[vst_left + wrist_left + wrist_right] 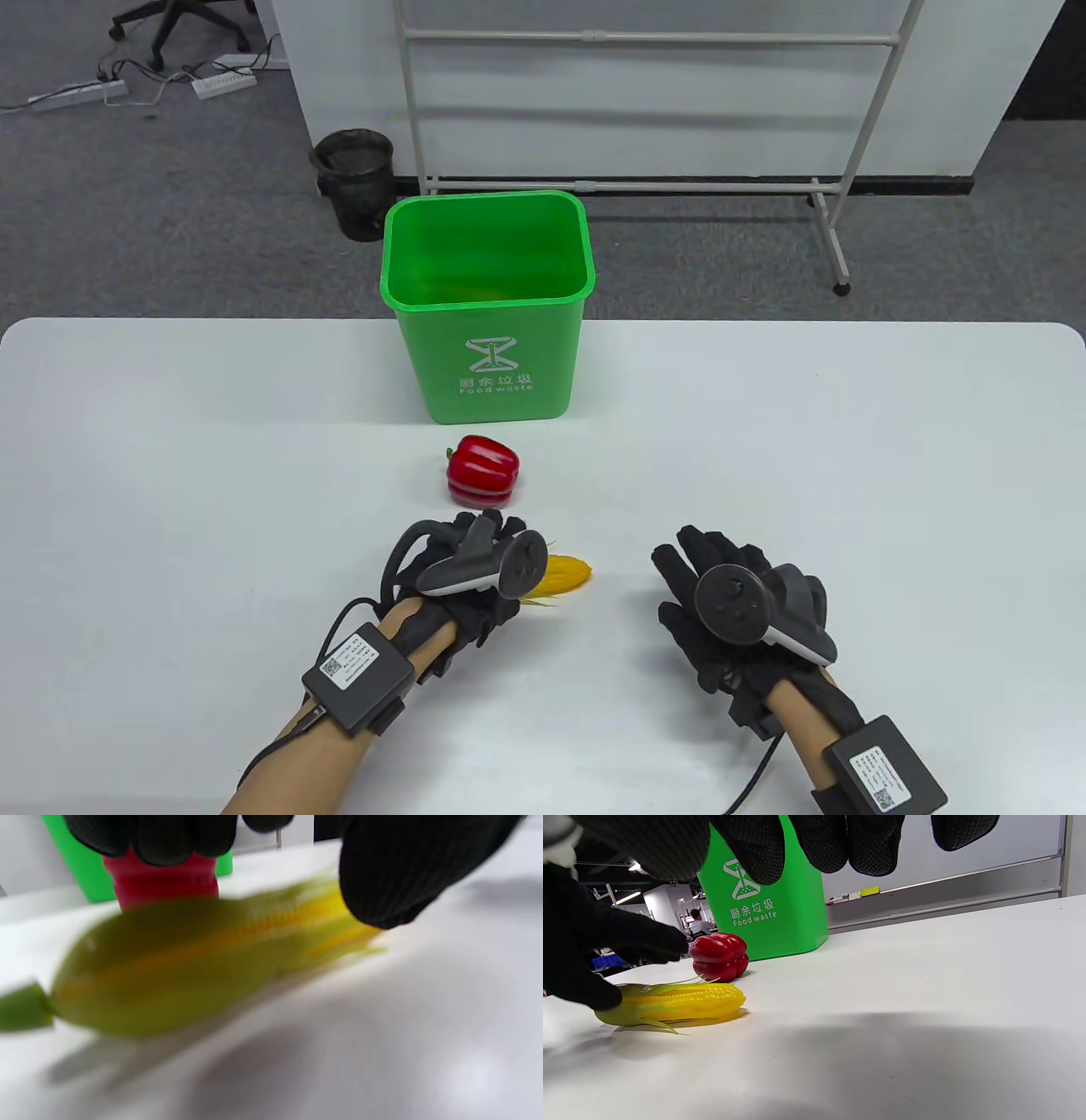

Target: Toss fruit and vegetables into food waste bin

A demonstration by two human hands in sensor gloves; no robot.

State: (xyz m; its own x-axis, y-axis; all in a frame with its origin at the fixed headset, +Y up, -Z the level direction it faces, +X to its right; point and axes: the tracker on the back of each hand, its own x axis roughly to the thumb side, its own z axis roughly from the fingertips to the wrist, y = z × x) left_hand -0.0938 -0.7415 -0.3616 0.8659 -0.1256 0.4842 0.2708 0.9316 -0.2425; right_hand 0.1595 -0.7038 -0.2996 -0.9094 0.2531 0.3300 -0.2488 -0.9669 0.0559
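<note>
- Nearest the bottom edge of the table view, two bare forearms come in, each with a black sensor box [360,677] strapped at the wrist and a cable trailing off.
- The right hand [734,607], lower right of the frame, hovers flat over the white table [848,475] with fingers spread and loose; nothing is in it. In its own wrist view the gloved fingertips [865,844] hang along the top edge, apart from each other and clear of everything.
- The left hand [467,569], lower centre-left, sits over the husk end of the corn cob [564,576]. In the right wrist view its fingers bracket the cob's green end, one above and one low on the near side touching the husk.
- Whether that hand has properly closed around the cob I cannot tell: the left wrist view is badly blurred, showing the corn cob [191,967] lying diagonally below the fingers [394,870], which look curled but not wrapped tight.
- The cob lies on the table, yellow tip pointing to the right of the frame, well short of the bin.
- Just beyond the left hand, a red bell pepper [481,468] rests on the table, close to the cob but apart from it.
- Behind the pepper, centre of the frame, stands the green food waste bin [488,356], upright and open, at the table's far edge.
- Farther still, on the grey carpet at upper left, a small black bucket [355,180] stands beside a white metal rack [645,110].
</note>
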